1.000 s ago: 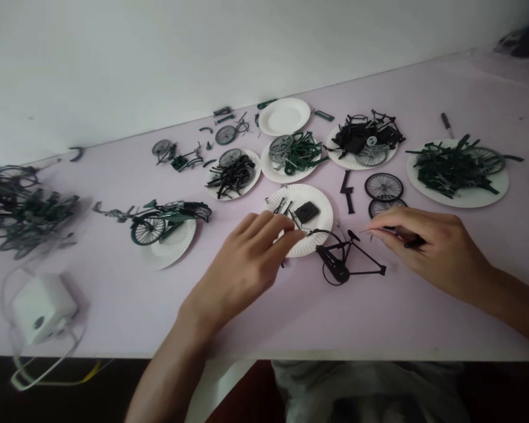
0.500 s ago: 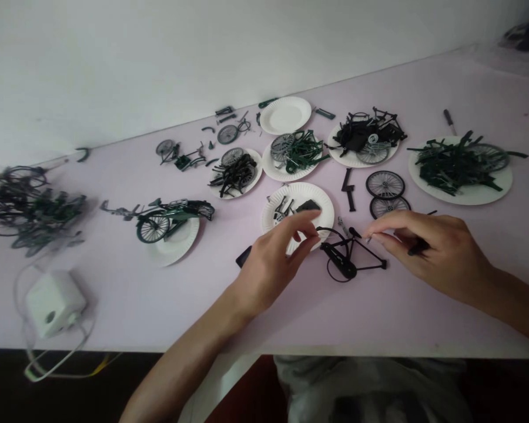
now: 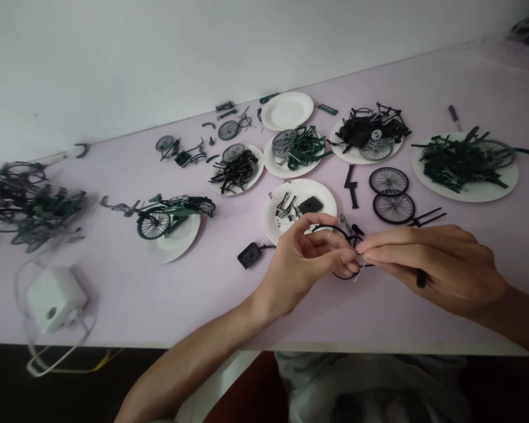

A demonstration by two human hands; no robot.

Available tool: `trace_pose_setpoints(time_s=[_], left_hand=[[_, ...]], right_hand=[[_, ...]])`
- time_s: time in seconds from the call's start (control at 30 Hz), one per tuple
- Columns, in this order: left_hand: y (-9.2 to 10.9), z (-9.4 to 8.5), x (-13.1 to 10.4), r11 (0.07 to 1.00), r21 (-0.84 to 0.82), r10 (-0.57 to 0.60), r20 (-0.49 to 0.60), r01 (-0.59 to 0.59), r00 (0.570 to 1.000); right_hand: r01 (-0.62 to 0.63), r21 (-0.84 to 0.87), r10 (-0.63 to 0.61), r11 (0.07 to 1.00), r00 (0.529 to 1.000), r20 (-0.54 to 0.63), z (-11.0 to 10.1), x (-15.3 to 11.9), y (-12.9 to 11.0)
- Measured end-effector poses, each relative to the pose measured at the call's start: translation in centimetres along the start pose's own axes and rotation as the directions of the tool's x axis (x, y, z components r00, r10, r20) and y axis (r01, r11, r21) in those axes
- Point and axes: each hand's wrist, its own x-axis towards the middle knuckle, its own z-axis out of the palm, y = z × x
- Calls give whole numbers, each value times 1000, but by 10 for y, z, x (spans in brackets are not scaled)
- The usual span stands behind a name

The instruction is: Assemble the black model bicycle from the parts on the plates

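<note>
My left hand (image 3: pixel 312 249) is closed in a pinch on a thin pale strip (image 3: pixel 360 272), its exact kind unclear. My right hand (image 3: pixel 432 264) is closed too, its fingertips meeting the left ones around a small metallic bit. A black-handled tool (image 3: pixel 421 278) pokes out below the right fingers; most of it is hidden. Beneath both hands lies a black toy bicycle frame (image 3: pixel 356 232), largely covered by the fingers. Two spoked wheels (image 3: pixel 394 208) and a black fork (image 3: pixel 427 217) lie just beyond my right hand.
A paper plate (image 3: pixel 271 220) with small parts stands behind my left hand. Further plates hold heaped bicycle parts (image 3: pixel 467 158). An assembled green bicycle (image 3: pixel 171 214) rests at left, near a pile of bicycles (image 3: pixel 35 205) and a white adapter (image 3: pixel 55 299). A screwdriver (image 3: pixel 455 117) lies at the back right.
My hands have come together over the bicycle frame, fingertips now meeting. The left hand moved right and slightly down, covering more of the frame. The view has shifted slightly.
</note>
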Motion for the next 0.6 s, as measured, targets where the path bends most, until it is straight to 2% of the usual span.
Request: trace_pose_setpoints(time_s=[0.17, 0.23, 0.3, 0.37, 0.47, 0.53, 0.6], left_hand=[[2, -2, 0, 995, 83, 50, 53, -54, 997], [1, -4, 1, 980, 160, 111, 71, -121, 991], [-1, -6, 1, 923, 313, 210, 84, -226, 974], [-2, -10, 1, 773, 516, 350, 138, -368, 927], [0, -16, -1, 400, 744, 495, 317, -536, 809], [3, -20, -1, 127, 813, 512, 437, -568, 740], [6, -24, 1, -81, 827, 486, 520, -556, 702]], right_hand=[[-16, 12, 16, 1000, 1000, -15, 5, 1, 1], [-50, 9, 50, 999, 998, -33, 8, 0, 2], [-76, -12, 76, 997, 996, -48, 9, -2, 4], [-93, -37, 91, 995, 994, -56, 7, -4, 7], [-114, -57, 108, 992, 989, -105, 0, -7, 14], [-145, -77, 131, 986, 978, -162, -6, -8, 19], [-191, -109, 166, 976, 965, -202, -11, -8, 24]])
